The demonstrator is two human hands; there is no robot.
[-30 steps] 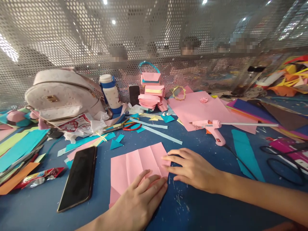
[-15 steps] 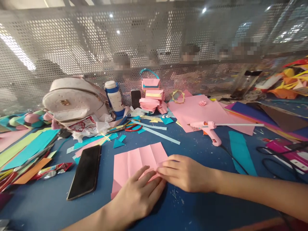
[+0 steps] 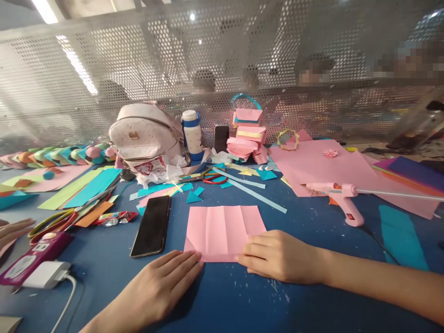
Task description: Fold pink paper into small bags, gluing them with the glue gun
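A pink paper sheet (image 3: pixel 222 229) with several vertical creases lies on the blue table, its near edge folded up. My left hand (image 3: pixel 156 289) rests flat and open on the table, its fingertips touching the sheet's near left corner. My right hand (image 3: pixel 277 256) lies on the near right corner, fingers extended and pressing the fold down. Neither hand grips anything.
A black phone (image 3: pixel 151 226) lies left of the sheet. A pink glue gun (image 3: pixel 342 194) with its cord lies to the right on a large pink sheet (image 3: pixel 312 164). Behind are a white backpack (image 3: pixel 144 134), a bottle (image 3: pixel 192 134), scissors (image 3: pixel 211 178), paper scraps. Another person's hand (image 3: pixel 14 229) shows at the left edge.
The near edge of the pink sheet got folded up. My left hand slid off the paper to its left corner. The view swung left, revealing more of the table's left side.
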